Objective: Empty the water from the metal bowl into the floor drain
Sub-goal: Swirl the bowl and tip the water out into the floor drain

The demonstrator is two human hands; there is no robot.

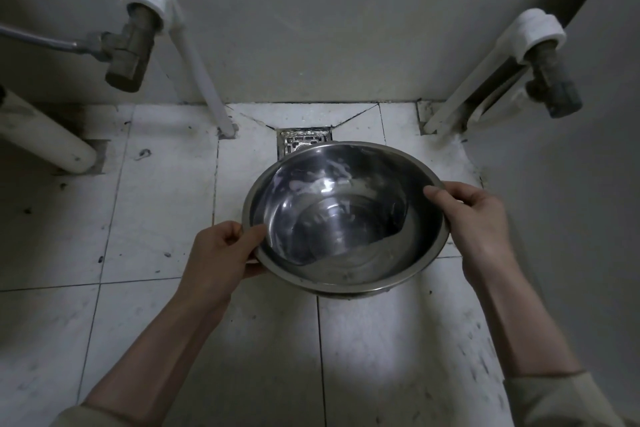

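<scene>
Round, shiny stainless-steel bowl held above a white tiled floor by two bare hands gripping opposite sides of its rim. The left hand clasps the near-left rim, thumb lying over the lip and into the bowl, fingers curled beneath the outer wall. The right hand clasps the right rim, thumb pressed on the lip, remaining fingers hidden under the bowl. The bowl thus lies between the two hands, its far edge overlapping the near part of a square metal floor drain grate set in the tiles against the far wall. A shallow pool of clear water sits in the bowl's bottom, with pale streaks on the far inner wall. White pipes with dull metal valves stand at far left and far right.
</scene>
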